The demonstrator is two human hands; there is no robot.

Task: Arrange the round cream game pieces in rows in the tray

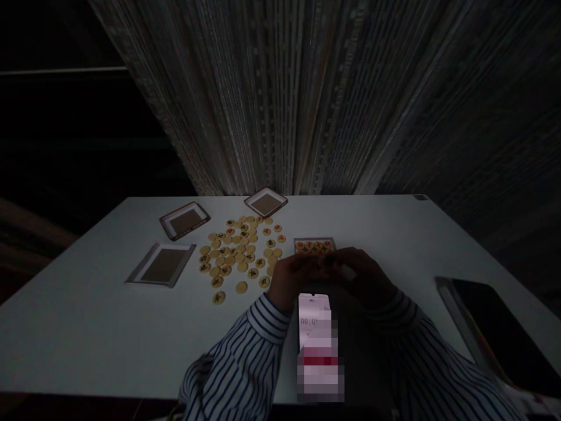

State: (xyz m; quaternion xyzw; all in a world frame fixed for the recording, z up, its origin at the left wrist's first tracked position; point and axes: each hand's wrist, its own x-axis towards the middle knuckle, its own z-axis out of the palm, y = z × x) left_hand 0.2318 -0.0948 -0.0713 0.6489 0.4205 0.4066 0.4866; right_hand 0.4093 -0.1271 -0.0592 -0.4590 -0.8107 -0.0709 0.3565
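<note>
Both hands meet over a small box point(297, 241) near the middle of the white table, where a row of red-marked Chinese chess pieces point(316, 245) lies along its far side. My left hand point(287, 280) curls its fingers at the box's near left. From the right, my right hand point(363, 275) reaches in with its fingertips drawn together at the box's near edge. Shadow hides what is between the fingers of either hand. Left of the hands, many round wooden chess pieces point(240, 249) are spread loosely, some showing black or red characters, others blank.
A lit phone point(313, 324) showing a timer lies below my hands. Three shallow trays or lids, at left point(164, 266), back left point(184, 221) and back centre point(265, 203), surround the loose pieces. A dark tablet-like slab point(495, 327) lies at right. A striped curtain point(280, 105) hangs behind the table.
</note>
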